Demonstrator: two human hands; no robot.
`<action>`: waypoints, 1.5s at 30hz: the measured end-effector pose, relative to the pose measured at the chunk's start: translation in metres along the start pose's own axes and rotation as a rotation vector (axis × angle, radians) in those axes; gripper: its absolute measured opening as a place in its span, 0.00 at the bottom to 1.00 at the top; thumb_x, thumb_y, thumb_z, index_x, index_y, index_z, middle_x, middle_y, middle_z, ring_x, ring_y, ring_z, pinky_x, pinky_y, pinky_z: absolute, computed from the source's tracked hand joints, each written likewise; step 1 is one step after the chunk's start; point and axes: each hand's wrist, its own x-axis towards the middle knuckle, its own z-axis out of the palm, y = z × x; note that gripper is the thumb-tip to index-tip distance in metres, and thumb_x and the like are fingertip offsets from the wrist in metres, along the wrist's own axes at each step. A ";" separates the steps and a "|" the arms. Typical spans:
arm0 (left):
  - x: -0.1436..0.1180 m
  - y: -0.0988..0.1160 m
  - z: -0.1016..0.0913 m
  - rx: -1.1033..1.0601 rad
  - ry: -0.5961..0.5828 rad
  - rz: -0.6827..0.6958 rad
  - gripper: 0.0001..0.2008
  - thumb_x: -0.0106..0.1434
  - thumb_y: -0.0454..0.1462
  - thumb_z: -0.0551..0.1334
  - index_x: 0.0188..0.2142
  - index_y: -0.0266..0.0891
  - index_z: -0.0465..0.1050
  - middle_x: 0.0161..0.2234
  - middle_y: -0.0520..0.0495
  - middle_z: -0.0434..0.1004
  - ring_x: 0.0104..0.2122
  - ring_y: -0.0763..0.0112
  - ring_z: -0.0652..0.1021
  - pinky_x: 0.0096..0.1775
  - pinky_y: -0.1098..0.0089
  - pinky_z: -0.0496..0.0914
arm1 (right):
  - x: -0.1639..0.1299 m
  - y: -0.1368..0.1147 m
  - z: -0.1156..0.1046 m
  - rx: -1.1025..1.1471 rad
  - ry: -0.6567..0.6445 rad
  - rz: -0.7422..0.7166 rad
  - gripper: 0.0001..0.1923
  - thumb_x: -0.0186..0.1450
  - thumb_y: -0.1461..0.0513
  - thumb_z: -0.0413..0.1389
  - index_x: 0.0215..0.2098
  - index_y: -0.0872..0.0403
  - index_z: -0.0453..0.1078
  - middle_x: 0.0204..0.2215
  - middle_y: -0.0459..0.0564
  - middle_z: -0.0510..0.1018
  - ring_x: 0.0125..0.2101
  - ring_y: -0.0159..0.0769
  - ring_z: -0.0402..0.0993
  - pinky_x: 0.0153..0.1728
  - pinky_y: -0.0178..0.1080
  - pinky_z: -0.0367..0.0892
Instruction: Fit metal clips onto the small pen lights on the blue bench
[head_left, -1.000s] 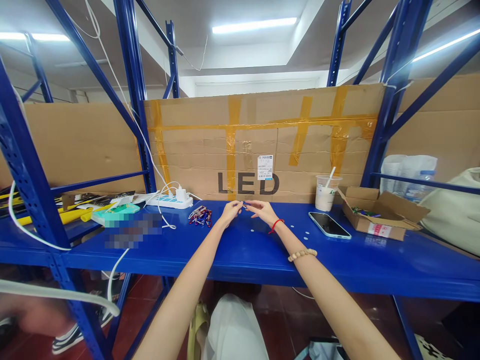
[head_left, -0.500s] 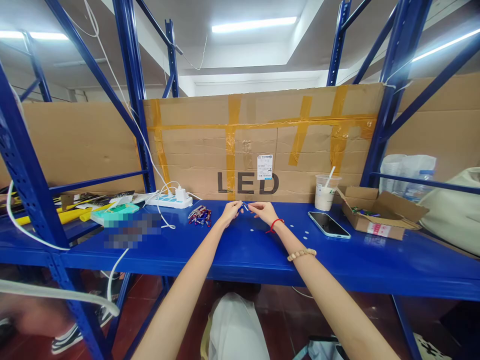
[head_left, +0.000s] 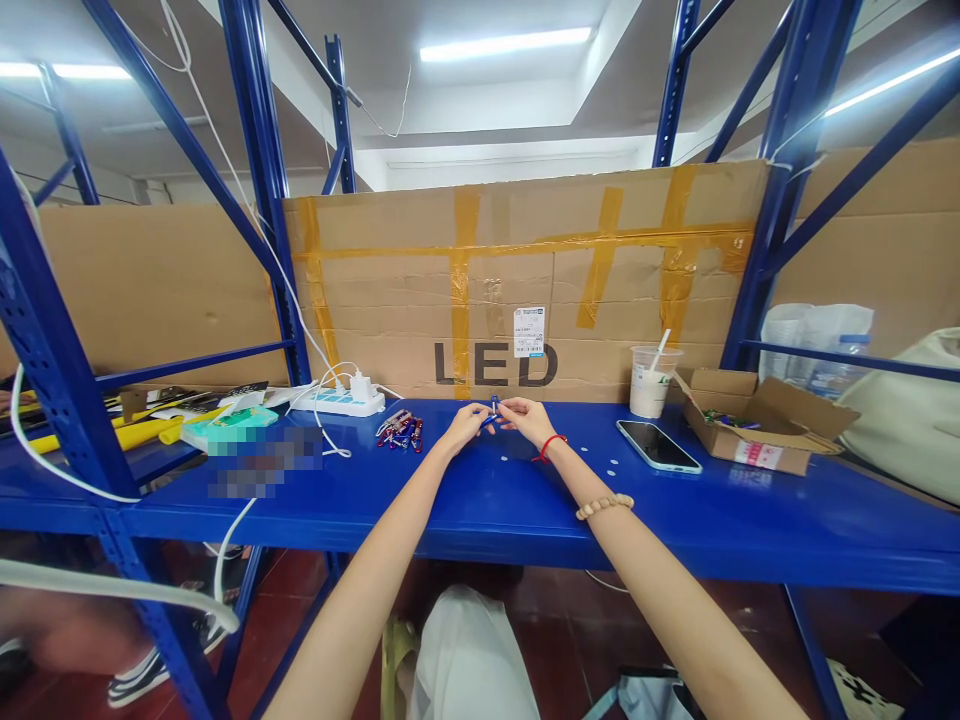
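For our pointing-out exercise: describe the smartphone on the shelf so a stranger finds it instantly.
Start at the big taped cardboard sheet printed LED. Below its right end, on the blue metal shelf, the flat black glass-faced smartphone lies between a clear plastic cup and an open cardboard box.

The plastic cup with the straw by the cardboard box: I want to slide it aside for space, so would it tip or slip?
The plastic cup looks tall and narrow with a straw sticking out, so a high push may tip it. The blue shelf looks smooth, so a low push probably slides it easily. It seems thin-walled, likely denting if squeezed.
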 end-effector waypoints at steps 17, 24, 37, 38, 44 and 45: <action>-0.004 0.001 -0.004 -0.015 -0.061 -0.154 0.23 0.55 0.53 0.56 0.26 0.33 0.68 0.16 0.56 0.58 0.13 0.84 0.58 0.16 0.77 0.49 | -0.007 -0.006 -0.002 -0.108 -0.008 -0.175 0.09 0.47 0.62 0.60 0.26 0.58 0.71 0.25 0.51 0.78 0.28 0.36 0.75 0.29 0.37 0.73; -0.002 -0.001 -0.004 -0.043 -0.069 -0.082 0.20 0.57 0.50 0.55 0.30 0.33 0.72 0.19 0.56 0.57 0.14 0.85 0.59 0.17 0.78 0.50 | -0.008 -0.007 -0.004 -0.140 -0.022 -0.138 0.06 0.52 0.63 0.57 0.27 0.57 0.73 0.28 0.51 0.78 0.28 0.36 0.75 0.22 0.32 0.72; 0.004 -0.007 -0.009 0.103 0.121 0.078 0.20 0.54 0.49 0.58 0.32 0.35 0.77 0.18 0.53 0.66 0.14 0.84 0.59 0.20 0.76 0.54 | -0.013 -0.014 0.000 -0.112 -0.078 -0.016 0.14 0.62 0.63 0.51 0.45 0.59 0.71 0.38 0.56 0.77 0.28 0.33 0.76 0.20 0.30 0.72; 0.005 -0.008 -0.009 0.121 0.127 0.085 0.20 0.53 0.49 0.59 0.32 0.35 0.78 0.18 0.53 0.68 0.14 0.83 0.60 0.20 0.76 0.55 | -0.013 -0.014 0.000 -0.110 -0.076 -0.013 0.15 0.63 0.63 0.50 0.46 0.59 0.70 0.39 0.57 0.76 0.28 0.33 0.76 0.21 0.30 0.72; 0.006 -0.011 -0.007 0.190 0.122 0.128 0.20 0.53 0.49 0.58 0.32 0.35 0.77 0.19 0.51 0.70 0.18 0.80 0.64 0.24 0.75 0.59 | -0.013 -0.011 0.000 -0.143 -0.078 0.005 0.17 0.58 0.64 0.57 0.45 0.63 0.71 0.30 0.56 0.78 0.21 0.31 0.74 0.20 0.30 0.72; 0.007 -0.012 -0.007 0.193 0.124 0.139 0.20 0.54 0.49 0.58 0.32 0.35 0.77 0.20 0.51 0.71 0.19 0.79 0.66 0.25 0.75 0.59 | -0.013 -0.010 -0.001 -0.148 -0.080 0.007 0.16 0.58 0.64 0.57 0.44 0.63 0.71 0.28 0.55 0.78 0.20 0.30 0.74 0.20 0.30 0.72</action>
